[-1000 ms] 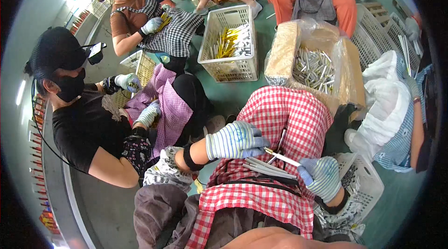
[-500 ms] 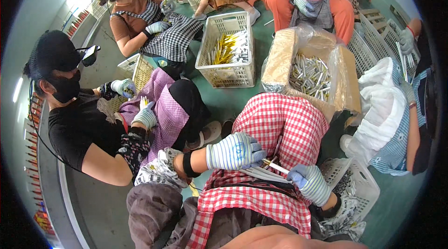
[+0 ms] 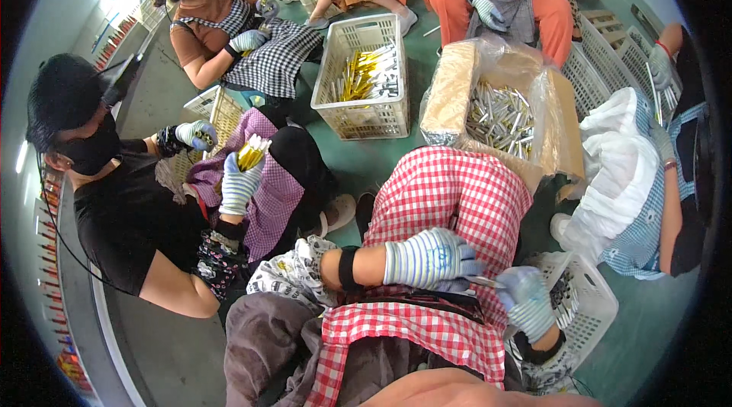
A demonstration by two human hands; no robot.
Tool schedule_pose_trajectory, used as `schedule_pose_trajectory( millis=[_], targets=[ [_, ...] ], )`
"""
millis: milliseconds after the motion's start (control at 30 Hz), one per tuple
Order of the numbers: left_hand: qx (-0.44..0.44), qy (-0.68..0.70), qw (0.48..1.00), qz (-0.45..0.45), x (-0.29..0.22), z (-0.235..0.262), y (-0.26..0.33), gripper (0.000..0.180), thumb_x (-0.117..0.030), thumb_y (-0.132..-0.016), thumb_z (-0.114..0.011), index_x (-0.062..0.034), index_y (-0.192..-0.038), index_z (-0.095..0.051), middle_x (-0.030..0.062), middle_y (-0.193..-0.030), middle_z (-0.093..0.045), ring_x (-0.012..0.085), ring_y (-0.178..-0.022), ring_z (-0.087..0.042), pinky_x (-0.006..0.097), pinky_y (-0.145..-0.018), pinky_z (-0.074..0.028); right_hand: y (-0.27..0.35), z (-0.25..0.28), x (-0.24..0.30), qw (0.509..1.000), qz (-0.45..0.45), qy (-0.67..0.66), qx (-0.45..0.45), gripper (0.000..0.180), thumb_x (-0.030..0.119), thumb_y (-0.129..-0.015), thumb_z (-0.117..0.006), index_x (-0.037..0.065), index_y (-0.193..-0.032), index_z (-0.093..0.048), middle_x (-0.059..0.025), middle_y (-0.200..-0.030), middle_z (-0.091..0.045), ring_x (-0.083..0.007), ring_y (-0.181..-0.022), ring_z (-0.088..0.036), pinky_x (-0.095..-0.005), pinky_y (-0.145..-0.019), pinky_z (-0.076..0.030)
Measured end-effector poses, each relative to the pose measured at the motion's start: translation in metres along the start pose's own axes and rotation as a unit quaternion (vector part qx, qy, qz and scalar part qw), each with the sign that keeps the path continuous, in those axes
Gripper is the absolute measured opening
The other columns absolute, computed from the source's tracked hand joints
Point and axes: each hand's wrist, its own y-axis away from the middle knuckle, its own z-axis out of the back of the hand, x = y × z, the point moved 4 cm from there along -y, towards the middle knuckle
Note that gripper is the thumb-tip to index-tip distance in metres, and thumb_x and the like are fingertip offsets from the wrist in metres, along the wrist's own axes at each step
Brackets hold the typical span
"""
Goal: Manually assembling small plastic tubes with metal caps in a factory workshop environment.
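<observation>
Above my lap, which a red and white checked apron point(image 3: 457, 193) covers, my left hand point(image 3: 431, 258) wears a striped glove. Its fingers are curled toward the right, and what they close on is hidden. My right hand point(image 3: 528, 302), in the same kind of glove, is smeared by motion. It pinches a slim pen-like tube point(image 3: 482, 281), whose far end reaches the left fingertips. A black pouch-like fold point(image 3: 446, 300) of cloth lies below my left hand. At my right side stands a white plastic basket point(image 3: 598, 315) holding several thin pieces, partly hidden by my right hand.
A plastic-lined carton point(image 3: 450, 94) full of silvery tubes stands ahead. Left of it, a crate point(image 3: 362, 121) holds yellow and white tubes. Close on my left, a person's gloved hand point(image 3: 240, 186) grips a yellow-and-white bundle. Others sit around, one close at right point(image 3: 667, 178).
Both my hands have shifted right. The white tubes seen across my lap are no longer visible. The person at left has raised a hand, now showing a bundle of tubes.
</observation>
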Motion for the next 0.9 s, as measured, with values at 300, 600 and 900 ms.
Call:
schedule_pose_trajectory(
  millis=[300,600,900],
  targets=[
    [0.066,-0.038,0.995,0.069,0.069,-0.029,-0.006,0.04,-0.03,-0.086,-0.064,-0.0088,-0.12,-0.062,0.0122,-0.111,-0.064,0.0312,-0.098,-0.064,0.043,-0.085,-0.052,0.321,-0.128,-0.129,0.907,-0.357,0.094,-0.204,0.012,0.007,-0.083,-0.055,0.006,-0.094,-0.061,-0.0126,-0.097,-0.061,-0.0245,-0.092,-0.062,-0.0351,-0.079,-0.05],
    [0.044,-0.096,0.97,0.218,0.137,-0.019,0.052,0.035,-0.022,-0.084,-0.063,-0.0138,-0.118,-0.065,0.009,-0.115,-0.065,0.0318,-0.097,-0.065,0.042,-0.083,-0.053,0.359,-0.234,-0.188,0.78,-0.543,0.143,0.277,0.022,0.008,-0.088,-0.052,0.004,-0.101,-0.071,-0.0219,-0.11,-0.067,-0.0352,-0.105,-0.064,-0.0417,-0.089,-0.05],
    [0.125,-0.138,0.982,0.03,0.122,-0.086,0.021,0.029,-0.013,-0.084,-0.056,-0.0127,-0.109,-0.07,0.004,-0.119,-0.066,0.0238,-0.105,-0.062,0.036,-0.089,-0.051,0.392,-0.314,-0.19,0.721,-0.574,0.103,0.374,0.047,0.025,-0.097,-0.044,0.008,-0.14,-0.052,-0.0179,-0.147,-0.046,-0.0335,-0.133,-0.048,-0.0423,-0.104,-0.045]
  ],
)
